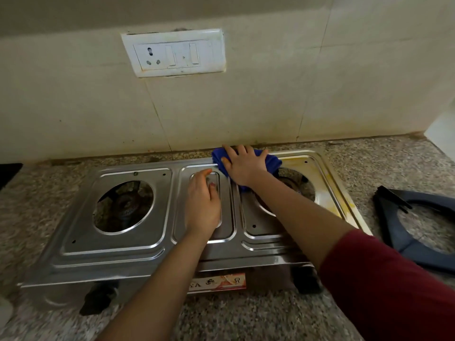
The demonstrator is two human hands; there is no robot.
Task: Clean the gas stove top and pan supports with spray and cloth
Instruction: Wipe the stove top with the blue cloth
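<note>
Head view: the stainless-steel two-burner gas stove (115, 249) sits on a speckled granite counter (246, 313), long axis left to right along the wall, knobs facing the person. The right hand (242, 166), fingers spread flat, presses a blue cloth (273, 161) on its rear edge. The left hand (202, 205) rests loosely on the centre panel, holding nothing. A dark pan support (394, 232) lies on the counter to the right of the stove.

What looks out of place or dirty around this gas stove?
A yellowish stain covers the right edge of the stove top, beside the right burner opening. A dark pan support lies off the stove on the granite countertop, leaving both burner openings bare.
</note>
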